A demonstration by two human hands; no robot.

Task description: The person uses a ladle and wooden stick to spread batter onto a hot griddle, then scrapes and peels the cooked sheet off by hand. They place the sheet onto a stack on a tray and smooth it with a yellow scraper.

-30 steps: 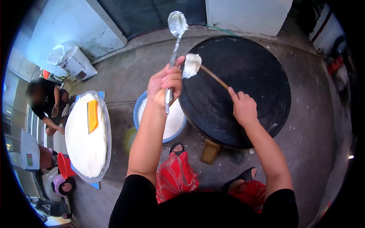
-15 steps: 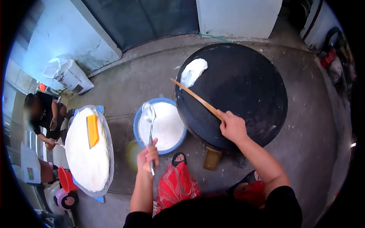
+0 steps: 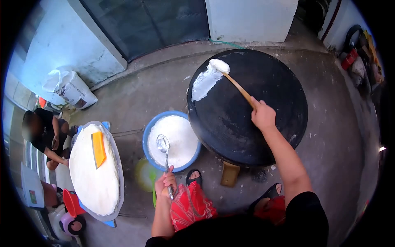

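My left hand is closed around the handle of a metal ladle, whose batter-coated bowl hangs over a blue basin of white batter. My right hand grips a wooden spatula above a large round black griddle. At the spatula's far end sits a lump of batter. A thin white smear stretches from it along the griddle's far left edge.
To the left, a stack of white round sheets bears an orange-yellow scraper. Another person crouches beyond it. A white sack leans by the wall, a red bucket stands lower left, and a brick lies below the griddle.
The spatula has swept right and away from me, spreading the batter into a smear and pushing a lump along. My left hand has lowered, bringing the ladle down and nearer to me.
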